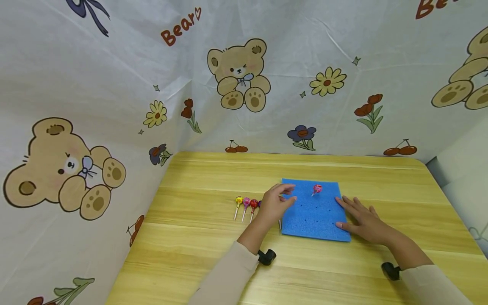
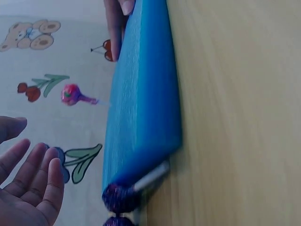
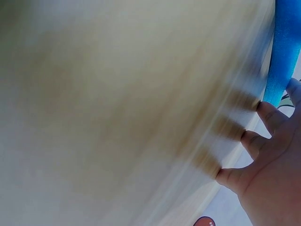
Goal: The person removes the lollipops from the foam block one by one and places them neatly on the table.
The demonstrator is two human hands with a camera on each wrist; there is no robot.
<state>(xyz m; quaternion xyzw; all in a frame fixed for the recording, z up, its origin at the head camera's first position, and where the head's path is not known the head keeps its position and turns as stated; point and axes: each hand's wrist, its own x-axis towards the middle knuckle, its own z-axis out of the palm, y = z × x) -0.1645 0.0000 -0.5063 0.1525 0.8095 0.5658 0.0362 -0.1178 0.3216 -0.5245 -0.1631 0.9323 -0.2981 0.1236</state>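
Note:
A blue foam board with small holes lies on the table. One pink lollipop stands stick-down near its far side; the left wrist view shows that lollipop too. My left hand is over the board's left edge, fingers loosely bent and holding nothing. At the right edge my right hand touches the board with spread fingers; the right wrist view shows its fingertips on the tabletop. Left of the board lie a yellow lollipop, a pink one and a red one. Purple lollipops beside the board are partly hidden by my left arm.
The wooden table extends around the board. A white cloth printed with bears and flowers hangs behind it and on the left. Black wrist cameras sit at both cuffs.

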